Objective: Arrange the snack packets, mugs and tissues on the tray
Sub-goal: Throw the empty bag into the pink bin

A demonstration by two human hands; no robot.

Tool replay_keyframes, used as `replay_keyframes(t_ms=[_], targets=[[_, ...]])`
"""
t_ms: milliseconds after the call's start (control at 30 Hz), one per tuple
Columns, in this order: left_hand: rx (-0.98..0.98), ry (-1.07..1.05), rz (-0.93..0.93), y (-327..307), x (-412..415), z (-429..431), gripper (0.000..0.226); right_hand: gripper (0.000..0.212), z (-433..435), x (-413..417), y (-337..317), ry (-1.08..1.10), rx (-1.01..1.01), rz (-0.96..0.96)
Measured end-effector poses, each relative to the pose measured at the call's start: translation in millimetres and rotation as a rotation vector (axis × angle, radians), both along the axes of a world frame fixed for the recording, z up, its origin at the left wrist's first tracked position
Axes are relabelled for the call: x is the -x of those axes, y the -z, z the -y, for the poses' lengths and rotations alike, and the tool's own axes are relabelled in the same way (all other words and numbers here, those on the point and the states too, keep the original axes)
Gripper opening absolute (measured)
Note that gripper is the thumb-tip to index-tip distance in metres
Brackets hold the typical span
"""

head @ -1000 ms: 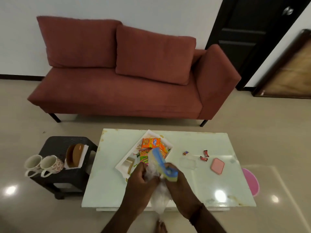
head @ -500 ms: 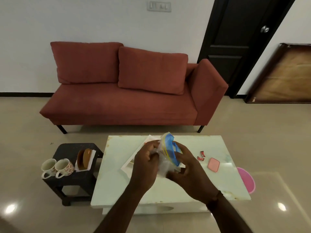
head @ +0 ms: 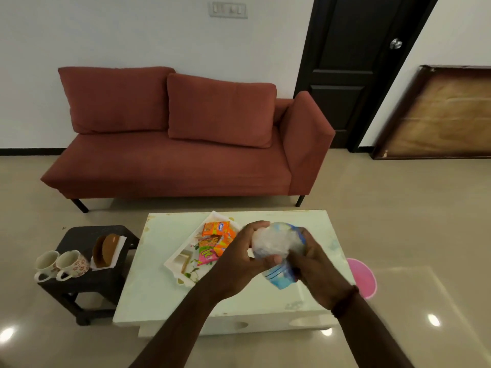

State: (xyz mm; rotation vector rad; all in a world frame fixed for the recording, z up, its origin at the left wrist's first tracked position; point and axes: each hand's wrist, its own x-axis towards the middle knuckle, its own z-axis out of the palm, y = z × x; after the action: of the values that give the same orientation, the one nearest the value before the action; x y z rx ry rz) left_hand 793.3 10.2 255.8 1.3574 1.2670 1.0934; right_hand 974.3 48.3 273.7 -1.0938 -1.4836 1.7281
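Both hands hold a blue-and-clear plastic tissue pack [head: 276, 247] above the white coffee table [head: 148, 274]. My left hand [head: 239, 258] grips its left side and my right hand [head: 310, 264] grips its right and lower side. To their left a white tray [head: 175, 262] lies on the table, with several orange, green and pink snack packets [head: 216, 241] on it. Two white floral mugs [head: 61, 264] stand on the front left edge of a small black stool [head: 79, 236].
On the stool a brown napkin holder [head: 105, 249] stands beside the mugs. A red sofa [head: 170, 144] stands behind the table. A pink round object [head: 362, 276] lies on the floor at the table's right. A dark door [head: 350, 67] is at the back right.
The hands have turned the tissue pack and lowered it to the right, uncovering the tray and snack packets. The view has shifted.
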Motion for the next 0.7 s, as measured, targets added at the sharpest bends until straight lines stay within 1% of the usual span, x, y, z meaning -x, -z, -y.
replay_keyframes(t_ms=[33,67,100,167,200,267,333,367,433,533,600,667,700], targets=[[0.000,0.001,0.023,2,-14,-4,0.061,0.033,-1,-7,3,0.006,0.036,0.026],[-0.011,-0.008,0.015,3,-29,-9,0.056,0.040,-3,-17,6,0.037,0.063,0.054],[-0.024,-0.036,-0.008,3,-44,-14,0.045,0.044,-5,-26,10,0.090,0.083,0.074],[-0.027,-0.118,-0.087,6,-71,-26,0.023,0.041,-10,-48,17,0.216,0.081,0.118],[-0.034,-0.155,-0.144,8,-82,-31,0.019,0.040,-12,-56,19,0.273,0.054,0.146],[-0.041,-0.224,-0.255,14,-109,-41,0.024,0.038,-15,-77,26,0.356,-0.032,0.193],[-0.024,-0.264,-0.296,19,-135,-50,0.029,0.034,-17,-100,31,0.383,-0.120,0.204],[-0.009,-0.275,-0.292,21,-145,-54,0.028,0.034,-18,-111,33,0.372,-0.142,0.177],[0.035,-0.272,-0.269,26,-165,-64,0.027,0.043,-21,-136,38,0.299,-0.158,0.128],[0.063,-0.252,-0.317,36,-188,-86,0.031,0.063,-29,-161,46,0.173,-0.240,0.217],[0.151,-0.215,-0.290,44,-206,-105,0.030,0.073,-42,-173,56,0.187,-0.265,0.263],[0.289,-0.144,-0.250,57,-223,-126,0.031,0.071,-60,-184,67,0.247,-0.290,0.296],[0.341,-0.068,-0.269,64,-229,-137,0.031,0.069,-69,-190,73,0.262,-0.302,0.326]])
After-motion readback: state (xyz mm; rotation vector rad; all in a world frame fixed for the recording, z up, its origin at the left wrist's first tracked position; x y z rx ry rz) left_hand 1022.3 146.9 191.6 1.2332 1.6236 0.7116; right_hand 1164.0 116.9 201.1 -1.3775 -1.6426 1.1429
